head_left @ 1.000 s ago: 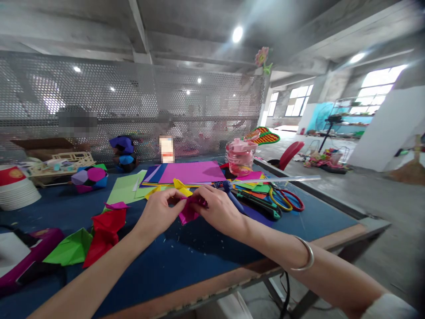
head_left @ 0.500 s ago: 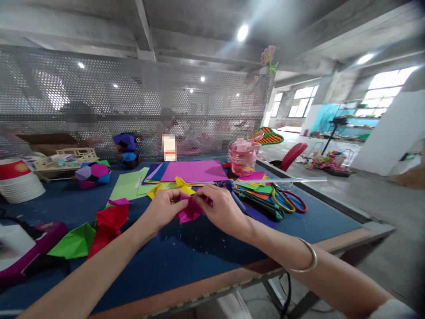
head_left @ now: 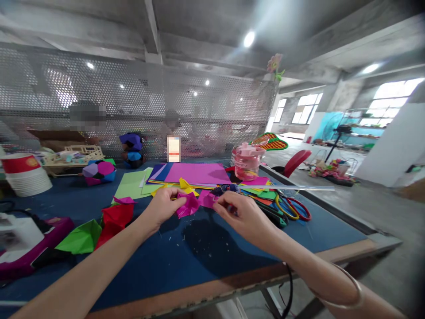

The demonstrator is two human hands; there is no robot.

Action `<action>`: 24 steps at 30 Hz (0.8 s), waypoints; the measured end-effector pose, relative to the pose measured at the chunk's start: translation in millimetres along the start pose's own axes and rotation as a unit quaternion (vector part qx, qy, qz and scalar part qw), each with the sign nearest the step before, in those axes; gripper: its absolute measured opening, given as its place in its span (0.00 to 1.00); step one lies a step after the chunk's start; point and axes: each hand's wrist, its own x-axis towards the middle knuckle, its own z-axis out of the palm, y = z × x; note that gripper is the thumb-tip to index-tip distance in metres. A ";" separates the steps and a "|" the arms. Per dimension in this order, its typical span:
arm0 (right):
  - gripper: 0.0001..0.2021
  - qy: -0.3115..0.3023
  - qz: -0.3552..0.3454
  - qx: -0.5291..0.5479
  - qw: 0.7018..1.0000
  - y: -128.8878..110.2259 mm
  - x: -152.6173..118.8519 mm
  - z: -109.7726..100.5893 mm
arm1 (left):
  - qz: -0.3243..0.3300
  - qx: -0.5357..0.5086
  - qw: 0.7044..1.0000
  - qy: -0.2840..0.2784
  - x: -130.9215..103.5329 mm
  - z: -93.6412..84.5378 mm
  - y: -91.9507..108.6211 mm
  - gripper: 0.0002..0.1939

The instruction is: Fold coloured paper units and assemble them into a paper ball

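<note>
A magenta folded paper piece (head_left: 188, 206) is pinched between the thumb and fingers of my left hand (head_left: 163, 206), above the table. Its flat strip stretches to the right, where the fingertips of my right hand (head_left: 244, 212) close on the end. Just behind the paper lies a yellow folded paper piece (head_left: 187, 186). Red folded paper (head_left: 116, 218) and green folded paper (head_left: 81, 237) rest on the blue tabletop to the left of my left forearm. A metal bangle circles my right forearm.
Coloured paper sheets (head_left: 199, 173) lie behind my hands. Scissors (head_left: 295, 208), a cutter (head_left: 277, 215), a clear rod (head_left: 299, 188) and a pink bottle (head_left: 247, 161) are to the right. Paper cups (head_left: 28, 179), a purple-and-white device (head_left: 43, 239) and a multicoloured paper ball (head_left: 99, 172) are left.
My right hand has moved right, away from my left hand, drawing the magenta paper's strip out between them. My left hand keeps its pinch. The view has shifted slightly.
</note>
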 end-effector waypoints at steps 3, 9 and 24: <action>0.15 0.008 0.029 -0.092 0.995 15.2 -21.3 -15.7 | -0.008 0.002 1.000 0.007 1.3 -1.6 -0.1 0.09; 0.17 0.015 0.114 -0.179 0.977 54.3 -15.5 -26.3 | -0.006 0.009 1.000 0.007 1.7 -2.7 -1.6 0.10; 0.21 0.012 0.108 0.028 0.994 65.3 32.4 1.1 | 0.032 0.057 0.998 0.022 5.9 -7.8 -3.6 0.06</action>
